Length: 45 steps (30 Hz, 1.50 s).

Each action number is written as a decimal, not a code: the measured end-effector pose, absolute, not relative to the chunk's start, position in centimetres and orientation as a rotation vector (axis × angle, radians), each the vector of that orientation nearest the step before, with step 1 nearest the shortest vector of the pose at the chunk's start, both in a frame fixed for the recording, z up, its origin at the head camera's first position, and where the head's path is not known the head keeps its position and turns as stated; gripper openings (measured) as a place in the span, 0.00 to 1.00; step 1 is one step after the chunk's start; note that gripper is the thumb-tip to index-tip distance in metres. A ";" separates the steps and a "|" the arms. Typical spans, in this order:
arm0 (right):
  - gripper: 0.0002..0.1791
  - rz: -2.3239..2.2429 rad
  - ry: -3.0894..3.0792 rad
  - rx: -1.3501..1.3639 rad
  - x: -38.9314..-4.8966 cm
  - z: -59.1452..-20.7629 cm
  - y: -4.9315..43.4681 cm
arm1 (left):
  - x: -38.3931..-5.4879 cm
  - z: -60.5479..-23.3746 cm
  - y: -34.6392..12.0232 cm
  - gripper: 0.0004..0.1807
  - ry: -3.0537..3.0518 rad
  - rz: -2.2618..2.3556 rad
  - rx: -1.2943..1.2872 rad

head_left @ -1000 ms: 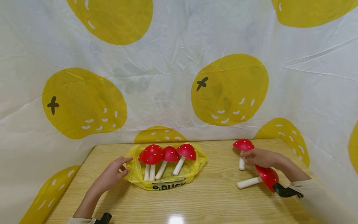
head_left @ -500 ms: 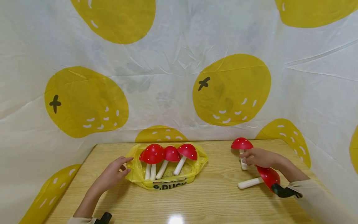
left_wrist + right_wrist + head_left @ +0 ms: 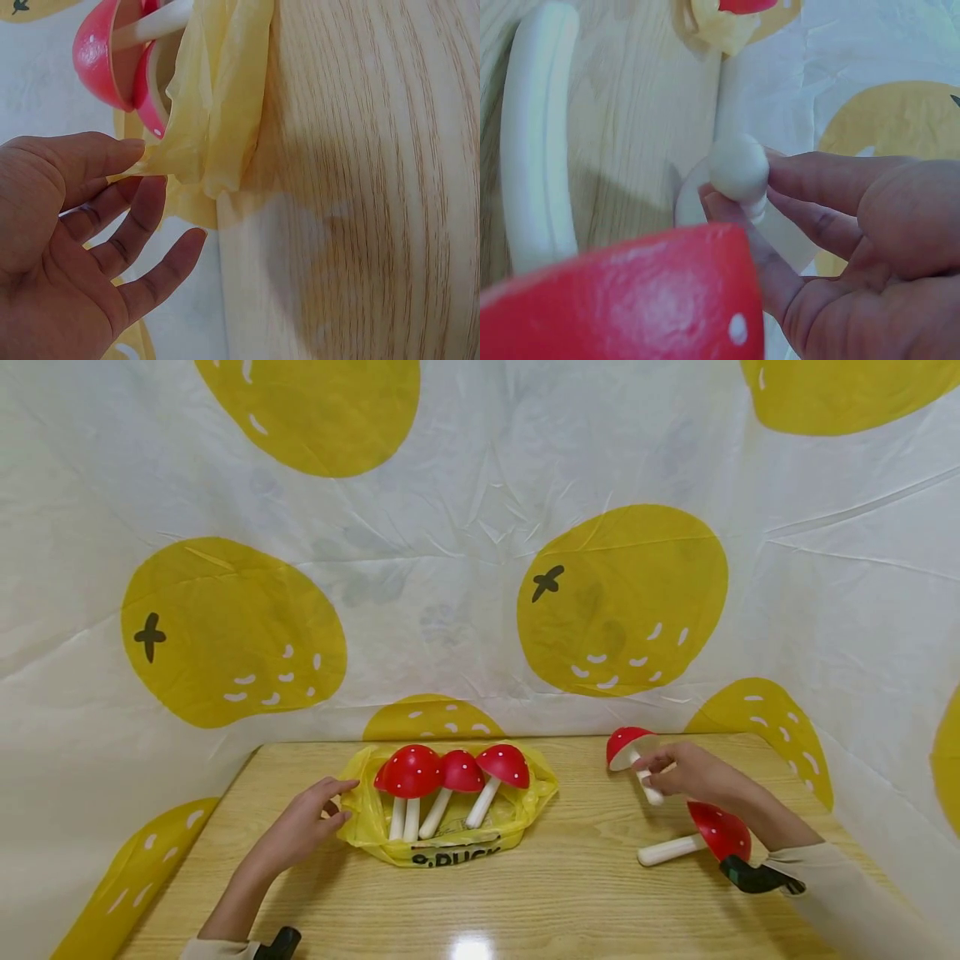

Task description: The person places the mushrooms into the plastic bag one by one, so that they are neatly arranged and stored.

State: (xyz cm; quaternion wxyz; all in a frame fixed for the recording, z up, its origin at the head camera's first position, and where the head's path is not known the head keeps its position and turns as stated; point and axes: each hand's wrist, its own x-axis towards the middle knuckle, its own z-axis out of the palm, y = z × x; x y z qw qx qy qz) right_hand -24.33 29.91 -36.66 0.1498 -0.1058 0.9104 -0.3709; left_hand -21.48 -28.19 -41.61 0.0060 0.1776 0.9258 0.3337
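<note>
Head view: right hand (image 3: 686,768) pinching a mushroom (image 3: 628,750) by the stem at the 3 o'clock side of the bag (image 3: 388,852), cap toward 11. Left hand (image 3: 303,822) pinching bag edge at 9 o'clock. Bag sits on table (image 3: 570,893), four mushrooms (image 3: 414,772) inside, caps toward 12–1. Loose mushroom (image 3: 697,842) on its side, 5 o'clock of the held one.

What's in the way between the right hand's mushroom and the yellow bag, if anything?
Nothing visible. Between the held mushroom in the right hand and the yellow bag there is only tabletop; the loose mushroom lies nearer the person, off that line. The bagged mushrooms may crowd the landing spot.
</note>
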 end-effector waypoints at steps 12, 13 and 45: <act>0.23 -1.249 2.524 -0.371 -24.4 -36.0 28.7 | -21.5 -41.6 -28.2 0.25 2.891 1.036 0.530; 0.23 -1.269 2.516 -0.387 -24.4 -35.9 28.5 | -21.5 -41.6 -28.1 0.25 2.892 1.033 0.525; 0.22 -1.590 2.390 -0.683 -24.4 -36.9 18.4 | -21.5 -41.4 -28.1 0.25 2.891 1.034 0.527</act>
